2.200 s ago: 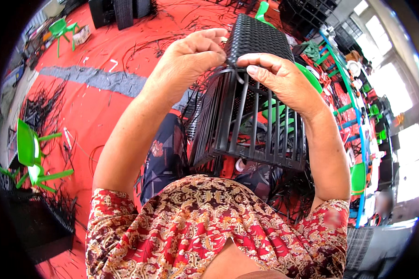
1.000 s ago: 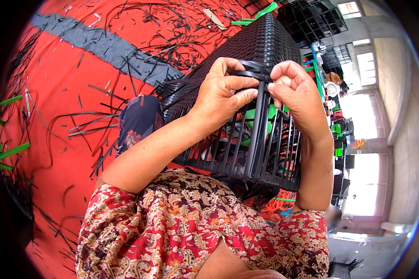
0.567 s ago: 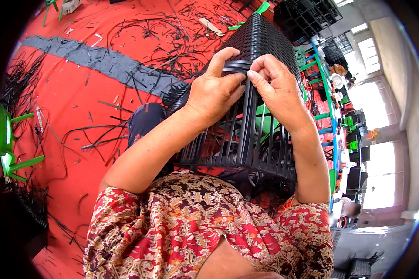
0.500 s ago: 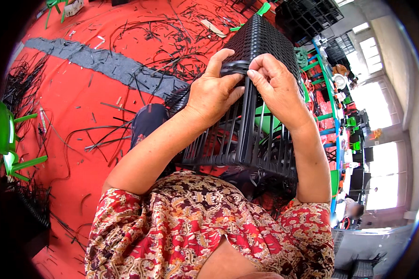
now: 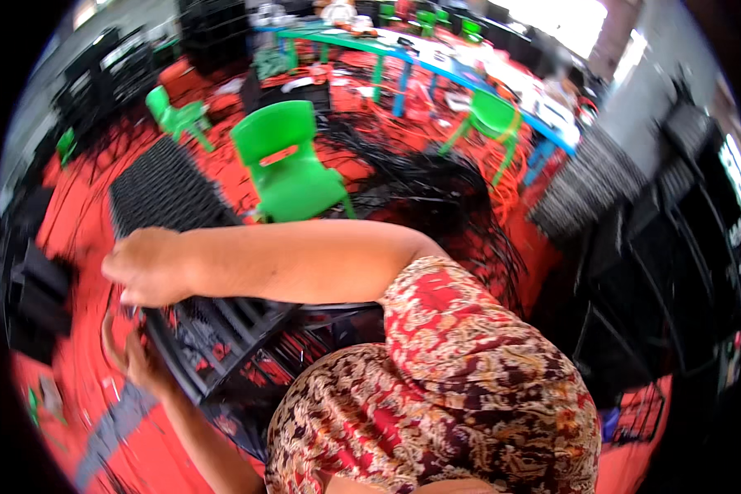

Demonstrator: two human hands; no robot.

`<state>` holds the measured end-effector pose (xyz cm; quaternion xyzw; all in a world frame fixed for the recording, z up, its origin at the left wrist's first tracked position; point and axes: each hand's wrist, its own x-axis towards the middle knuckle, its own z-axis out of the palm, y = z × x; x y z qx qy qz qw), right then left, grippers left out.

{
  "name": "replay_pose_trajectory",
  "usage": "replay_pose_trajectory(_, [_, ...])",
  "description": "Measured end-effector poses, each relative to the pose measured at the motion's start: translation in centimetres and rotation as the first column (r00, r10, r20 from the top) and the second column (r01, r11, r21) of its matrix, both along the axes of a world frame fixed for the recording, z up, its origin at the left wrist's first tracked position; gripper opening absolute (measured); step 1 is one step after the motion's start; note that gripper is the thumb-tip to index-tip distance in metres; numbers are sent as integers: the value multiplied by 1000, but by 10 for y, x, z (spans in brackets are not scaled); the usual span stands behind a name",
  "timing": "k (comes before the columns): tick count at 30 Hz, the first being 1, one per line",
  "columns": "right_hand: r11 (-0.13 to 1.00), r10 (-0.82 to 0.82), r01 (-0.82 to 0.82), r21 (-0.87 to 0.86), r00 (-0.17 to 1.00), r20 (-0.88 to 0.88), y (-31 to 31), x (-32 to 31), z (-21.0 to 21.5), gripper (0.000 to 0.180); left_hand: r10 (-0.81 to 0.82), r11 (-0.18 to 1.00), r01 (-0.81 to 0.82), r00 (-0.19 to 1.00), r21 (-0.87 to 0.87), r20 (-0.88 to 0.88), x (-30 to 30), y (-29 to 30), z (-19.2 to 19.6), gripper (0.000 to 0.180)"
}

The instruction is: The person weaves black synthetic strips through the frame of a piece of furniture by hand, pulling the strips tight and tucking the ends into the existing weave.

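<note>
A black woven basket-like piece lies at the left, its far side closely woven and its near part of bare parallel slats. My right hand is closed at its left edge, the forearm stretched across the view and covering part of the weave. What the fingers pinch is hidden by the hand and blur. Just nearer, my left hand is beside the slatted end, with finger and thumb apart. Whether it touches the edge is too blurred to tell.
A green chair stands beyond my right forearm, with a second green chair farther right. Tangled black strips lie on the red floor. A long blue-and-green table runs behind. Dark stacked pieces stand at the right.
The view has swung to the right, so hands and woven piece now sit at the left. My right arm reaches across, and my left hand's finger and thumb have come off the black strip.
</note>
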<state>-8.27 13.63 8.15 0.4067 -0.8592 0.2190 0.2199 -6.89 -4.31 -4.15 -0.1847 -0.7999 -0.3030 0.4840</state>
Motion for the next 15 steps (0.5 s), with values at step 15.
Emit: replay_pose_trajectory(15, [774,-48,-3,-633,997,-64,122,68,-58,14,448,894,-143,342,-425,826,97,-226,-243,38])
